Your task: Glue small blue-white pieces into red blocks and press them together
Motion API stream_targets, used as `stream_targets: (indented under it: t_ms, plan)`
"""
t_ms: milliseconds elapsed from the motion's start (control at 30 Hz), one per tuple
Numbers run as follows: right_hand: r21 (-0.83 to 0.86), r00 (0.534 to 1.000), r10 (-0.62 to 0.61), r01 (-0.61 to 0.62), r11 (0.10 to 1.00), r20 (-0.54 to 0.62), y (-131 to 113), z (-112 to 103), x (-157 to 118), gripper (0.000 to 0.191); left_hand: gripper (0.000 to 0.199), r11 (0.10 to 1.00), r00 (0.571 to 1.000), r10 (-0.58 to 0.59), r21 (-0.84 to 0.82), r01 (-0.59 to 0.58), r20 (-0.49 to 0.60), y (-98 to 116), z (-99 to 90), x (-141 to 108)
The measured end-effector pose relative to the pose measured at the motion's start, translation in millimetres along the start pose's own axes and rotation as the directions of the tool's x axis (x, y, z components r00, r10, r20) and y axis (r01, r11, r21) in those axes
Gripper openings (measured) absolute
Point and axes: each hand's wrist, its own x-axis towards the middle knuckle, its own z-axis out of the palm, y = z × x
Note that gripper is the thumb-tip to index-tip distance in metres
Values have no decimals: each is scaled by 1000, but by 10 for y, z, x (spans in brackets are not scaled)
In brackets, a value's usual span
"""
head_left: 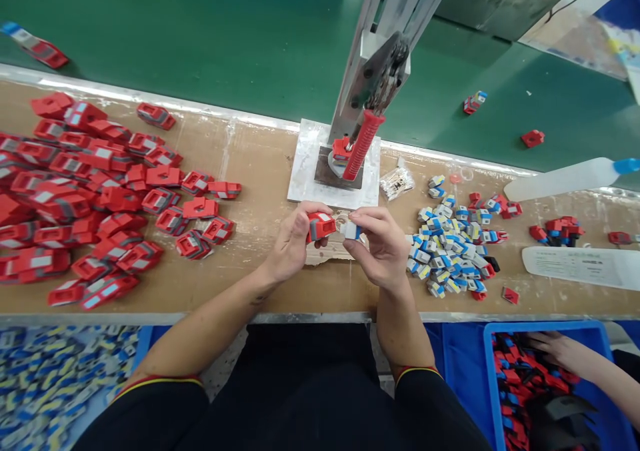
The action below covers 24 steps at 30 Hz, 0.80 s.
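Observation:
Near the middle of the bench, my left hand (293, 241) is closed on a red toy car part (321, 227). Just to its right, my right hand (381, 244) pinches a small white and blue part (351, 230) between thumb and fingers. The two parts face each other with a small gap between them. Behind my hands stands a lever press (373, 91) with a red handle (364, 146); another red part (341, 148) sits under it on the metal base plate (305, 171).
Red car parts (100, 158) are heaped at left, white and blue parts (445, 244) at right. Beyond the bench (260, 238) runs a green belt (200, 44). Two plastic bottles (565, 178) lie right. Another person's hand (557, 350) reaches into a blue bin (493, 398).

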Motion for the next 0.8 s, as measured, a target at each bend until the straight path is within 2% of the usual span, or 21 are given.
stream_targets:
  t_ms: [100, 233, 333, 467, 567, 667, 733, 800]
  plan:
    - [-29, 1000, -22, 22, 999, -4, -10, -30, 4, 40, 65, 999, 999, -36, -15, 36, -2, 38, 0, 22]
    - [-66, 999, -47, 47, 997, 6, -5, -34, -12, 32, 62, 982, 984, -176, -63, 177, 22, 126, 14, 61]
    - [-51, 998, -59, 61, 997, 29, -4, -7, -21, 26, 62, 961, 962, -268, -63, 271, 43, 173, 17, 72]
    - [-48, 994, -99, 101, 994, 46, -14, 21, -20, 25, 69, 934, 932, -352, -32, 356, 82, 189, 11, 62]
    - [-18, 994, -92, 93, 996, 53, -27, 21, -21, 20, 78, 896, 890, -443, 9, 444, 106, 180, -5, 48]
    - [45, 993, -82, 79, 996, 82, -39, 10, -16, 39, 87, 850, 840, -526, 61, 523, 134, 160, -26, 30]
    - [72, 988, -93, 84, 994, 122, -51, -3, -4, 50, 91, 844, 832, -536, 100, 526, 145, 144, -40, 19]
    - [48, 979, -115, 109, 993, 170, -76, -18, 14, 50, 95, 847, 835, -529, 143, 511, 150, 138, -52, 11]
